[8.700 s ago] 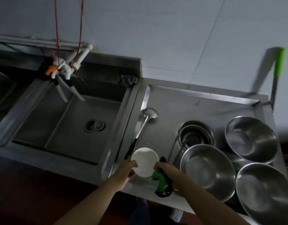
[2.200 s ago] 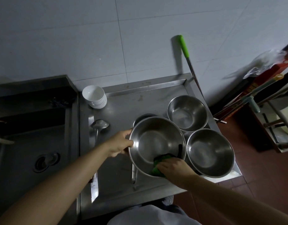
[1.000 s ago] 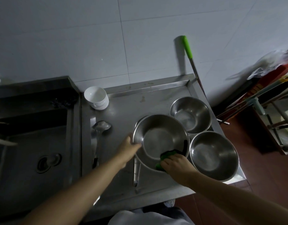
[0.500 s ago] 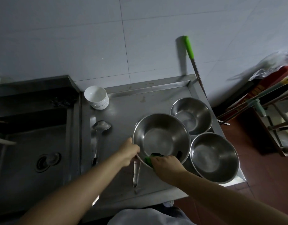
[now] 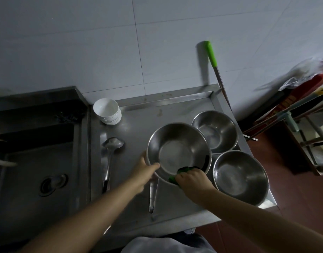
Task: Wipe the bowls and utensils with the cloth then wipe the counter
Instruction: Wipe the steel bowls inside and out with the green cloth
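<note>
Wiping is the step in hand: my left hand (image 5: 145, 173) grips the big bowl (image 5: 179, 152) by its rim at eight o'clock, thumb hooked inside, tilting it toward me above the counter (image 5: 138, 128). My right hand (image 5: 192, 179) clamps the green cloth (image 5: 182, 171) against the rim at five o'clock. Two steel bowls (image 5: 216, 131) sit at three o'clock, white bowls (image 5: 107, 114) at eleven, a ladle (image 5: 111, 150) at nine. Next, I judge, I should turn the bowl and run the cloth round the rest of its rim.
</note>
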### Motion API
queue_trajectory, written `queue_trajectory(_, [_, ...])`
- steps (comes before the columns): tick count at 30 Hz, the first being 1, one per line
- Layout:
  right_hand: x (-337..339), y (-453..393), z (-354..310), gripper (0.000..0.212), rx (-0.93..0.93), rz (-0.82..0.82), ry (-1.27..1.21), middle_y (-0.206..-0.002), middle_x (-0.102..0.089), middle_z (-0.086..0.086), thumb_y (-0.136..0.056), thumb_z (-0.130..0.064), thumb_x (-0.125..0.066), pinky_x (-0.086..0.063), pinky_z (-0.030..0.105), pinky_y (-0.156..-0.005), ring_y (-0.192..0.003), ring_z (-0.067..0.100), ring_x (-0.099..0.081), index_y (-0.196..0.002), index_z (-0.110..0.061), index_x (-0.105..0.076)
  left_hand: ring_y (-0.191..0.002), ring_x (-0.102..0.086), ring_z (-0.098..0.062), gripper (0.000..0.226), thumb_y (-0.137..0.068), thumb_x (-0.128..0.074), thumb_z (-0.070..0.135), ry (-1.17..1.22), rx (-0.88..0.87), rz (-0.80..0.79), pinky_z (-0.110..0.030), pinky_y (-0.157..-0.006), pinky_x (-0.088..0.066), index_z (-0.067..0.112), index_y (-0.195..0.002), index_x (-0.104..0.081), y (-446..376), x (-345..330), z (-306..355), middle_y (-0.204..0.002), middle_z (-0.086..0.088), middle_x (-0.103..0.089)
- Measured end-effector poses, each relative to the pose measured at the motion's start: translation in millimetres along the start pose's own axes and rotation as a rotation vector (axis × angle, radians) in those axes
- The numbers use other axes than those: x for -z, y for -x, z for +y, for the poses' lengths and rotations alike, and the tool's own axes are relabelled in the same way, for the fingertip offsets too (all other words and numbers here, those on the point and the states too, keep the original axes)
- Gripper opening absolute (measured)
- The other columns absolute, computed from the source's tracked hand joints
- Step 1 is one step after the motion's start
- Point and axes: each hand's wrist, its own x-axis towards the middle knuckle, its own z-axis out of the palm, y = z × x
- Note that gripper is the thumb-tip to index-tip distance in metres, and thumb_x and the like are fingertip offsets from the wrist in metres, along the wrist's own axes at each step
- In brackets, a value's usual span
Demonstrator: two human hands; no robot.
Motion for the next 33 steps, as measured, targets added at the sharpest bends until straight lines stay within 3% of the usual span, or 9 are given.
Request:
queue_trajectory(4, [18.3,-17.8,-22.0,0.019,-0.092,-0.116,-0.031,-0.104,-0.068,0.004,-0.098,-0.017,-0.051,-0.038,0.034,-0.067,-0.091,0.030,-0.068,-0.116,-0.017,-0.058,-0.078,-0.071,-0.038,0.036,-0.084,-0.054,-0.009,0.353,0.161,0.094,-0.042,-0.059,-0.061,0.016,-0.109,-0.063,15.9,-46.2,-13.9,-0.089,-0.020,-0.071])
queue_trajectory(6, [20.9,-20.2,-24.8,0.022,-0.093,-0.129,-0.034,-0.107,-0.068,0.006,-0.099,-0.015,-0.048,-0.037,0.035,-0.068,-0.094,0.031,-0.066,-0.120,-0.015,-0.056,-0.076,-0.069,-0.035,0.036,-0.086,-0.046,-0.012,0.345,0.141,0.147,-0.038,-0.055,-0.060,0.011,-0.108,-0.062,14.3,-44.5,-9.1,-0.090,-0.020,-0.069])
queue_trajectory(9, [26.2,-18.8,-28.5,0.019,-0.063,-0.140,-0.069,-0.106,-0.067,0.006,-0.101,-0.016,-0.047,-0.039,0.035,-0.069,-0.088,0.029,-0.066,-0.118,-0.013,-0.054,-0.078,-0.068,-0.032,0.026,-0.088,-0.047,-0.009,0.177,0.144,0.098,-0.044,-0.066,-0.063,0.008,-0.102,-0.060,9.0,-32.1,-3.5,-0.087,-0.016,-0.067])
queue_trajectory(12, [27.5,-13.5,-23.8,0.016,-0.006,-0.155,-0.147,-0.104,-0.065,0.004,-0.103,-0.022,-0.046,-0.042,0.035,-0.068,-0.074,0.024,-0.058,-0.115,-0.015,-0.054,-0.074,-0.064,-0.030,0.029,-0.083,-0.047,-0.014,-0.002,0.136,-0.023,-0.037,-0.057,-0.057,0.003,-0.105,-0.056,-1.9,-8.0,10.5,-0.086,-0.018,-0.063])
queue_trajectory(17, [-1.6,16.6,26.4,0.026,0.337,-0.072,0.065,-0.102,-0.072,-0.007,-0.093,-0.026,-0.044,-0.055,0.032,-0.092,-0.092,0.017,-0.068,-0.104,-0.023,-0.068,-0.065,-0.054,-0.019,0.029,-0.077,-0.051,-0.021,-0.454,-0.063,-0.271,-0.025,-0.057,-0.041,0.007,-0.076,-0.056,-15.1,53.1,46.7,-0.068,-0.007,-0.055])
queue_trajectory(20, [-3.7,24.7,42.1,0.030,0.400,-0.027,0.108,-0.100,-0.072,-0.011,-0.089,-0.026,-0.041,-0.052,0.027,-0.095,-0.092,0.013,-0.067,-0.099,-0.027,-0.069,-0.055,-0.051,-0.010,0.026,-0.080,-0.055,-0.013,-0.553,-0.073,-0.273,-0.018,-0.049,-0.039,0.011,-0.072,-0.055,-11.7,55.1,57.8,-0.064,-0.002,-0.054])
queue_trajectory(25, [-3.6,10.0,38.2,0.019,0.266,0.049,0.087,-0.086,-0.071,-0.008,-0.085,-0.027,-0.048,-0.056,0.033,-0.077,-0.073,0.018,-0.067,-0.092,-0.025,-0.066,-0.082,-0.069,-0.021,0.016,-0.086,-0.068,0.011,-0.201,-0.075,-0.110,-0.035,-0.073,-0.057,0.020,-0.098,-0.064,-14.2,33.9,32.6,-0.091,-0.007,-0.073])
queue_trajectory(28, [7.3,0.9,19.8,0.010,0.134,0.103,0.006,-0.073,-0.067,-0.008,-0.075,-0.024,-0.068,-0.053,0.030,-0.059,-0.060,0.018,-0.065,-0.085,-0.026,-0.064,-0.082,-0.071,-0.033,0.021,-0.089,-0.069,0.007,0.056,0.095,-0.069,-0.048,-0.077,-0.062,0.021,-0.101,-0.060,2.4,-2.1,9.3,-0.088,-0.012,-0.072])
queue_trajectory(33, [14.7,-12.7,-2.0,0.027,0.060,0.194,-0.031,-0.061,-0.062,-0.008,-0.062,-0.025,-0.086,-0.045,0.027,-0.047,-0.047,0.017,-0.059,-0.074,-0.024,-0.061,-0.076,-0.068,-0.040,0.025,-0.083,-0.052,-0.013,0.370,0.261,0.012,-0.054,-0.077,-0.061,-0.005,-0.101,-0.065,16.0,-29.0,5.9,-0.086,-0.029,-0.069])
